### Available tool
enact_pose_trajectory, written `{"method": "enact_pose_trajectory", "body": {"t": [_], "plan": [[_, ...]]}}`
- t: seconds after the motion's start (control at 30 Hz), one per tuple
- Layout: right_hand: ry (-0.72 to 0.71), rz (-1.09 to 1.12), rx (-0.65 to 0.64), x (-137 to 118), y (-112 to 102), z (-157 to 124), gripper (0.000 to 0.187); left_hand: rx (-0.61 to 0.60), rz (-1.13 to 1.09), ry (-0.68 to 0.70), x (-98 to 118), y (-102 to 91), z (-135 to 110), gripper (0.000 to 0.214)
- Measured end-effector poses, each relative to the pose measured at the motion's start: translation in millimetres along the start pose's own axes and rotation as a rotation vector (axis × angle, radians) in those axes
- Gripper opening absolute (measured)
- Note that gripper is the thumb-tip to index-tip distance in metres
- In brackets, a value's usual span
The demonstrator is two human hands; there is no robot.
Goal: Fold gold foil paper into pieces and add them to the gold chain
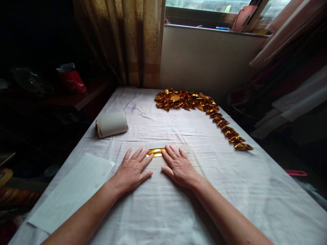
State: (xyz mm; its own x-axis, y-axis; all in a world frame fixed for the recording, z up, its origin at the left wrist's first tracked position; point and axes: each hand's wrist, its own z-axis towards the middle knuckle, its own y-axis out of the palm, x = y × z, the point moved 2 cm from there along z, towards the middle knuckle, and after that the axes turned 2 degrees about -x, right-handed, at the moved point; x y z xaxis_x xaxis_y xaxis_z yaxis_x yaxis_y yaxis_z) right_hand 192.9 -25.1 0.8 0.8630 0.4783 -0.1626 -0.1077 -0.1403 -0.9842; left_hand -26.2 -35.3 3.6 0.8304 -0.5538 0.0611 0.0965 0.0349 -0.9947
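Observation:
My left hand [133, 168] and my right hand [178, 166] lie flat, fingers stretched out, on a small sheet of gold foil paper [156, 151] on the white cloth-covered table [204, 190]. The fingertips of both hands press the paper's near part, which is mostly hidden under them. A white strip of the sheet's back shows just beyond the gold band. A long curved row of several folded gold paper pieces [201, 109] runs from the far middle of the table down its right side.
A roll of white paper [111, 124] lies at the left of the table. A lined white sheet [74, 190] rests near the left front edge. A curtain [127, 41] and a window sill [217, 29] stand behind; dark clutter flanks both sides.

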Motion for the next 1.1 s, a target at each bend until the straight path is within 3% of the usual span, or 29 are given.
{"method": "enact_pose_trajectory", "body": {"t": [0.27,0.37,0.47,0.63,0.83,1.1], "plan": [[0.102,-0.060,0.085,20,8,-12,0.065,-0.005,-0.002,-0.036,3,0.3,2,0.052],[0.147,-0.073,0.202,12,7,-11,0.065,0.000,0.011,-0.033,3,1.5,1,0.052],[0.064,-0.055,0.287,-4,5,-9,0.064,-0.001,0.009,-0.032,3,2.8,1,0.052],[-0.144,0.050,0.135,-25,4,1,0.060,0.011,-0.003,-0.037,3,3.7,0,0.054],[-0.130,0.095,-0.004,-18,-4,2,0.063,-0.029,-0.017,-0.043,3,2.0,0,0.054],[-0.002,0.031,-0.038,5,-3,-13,0.064,-0.041,-0.010,-0.036,3,1.3,1,0.053]]}}
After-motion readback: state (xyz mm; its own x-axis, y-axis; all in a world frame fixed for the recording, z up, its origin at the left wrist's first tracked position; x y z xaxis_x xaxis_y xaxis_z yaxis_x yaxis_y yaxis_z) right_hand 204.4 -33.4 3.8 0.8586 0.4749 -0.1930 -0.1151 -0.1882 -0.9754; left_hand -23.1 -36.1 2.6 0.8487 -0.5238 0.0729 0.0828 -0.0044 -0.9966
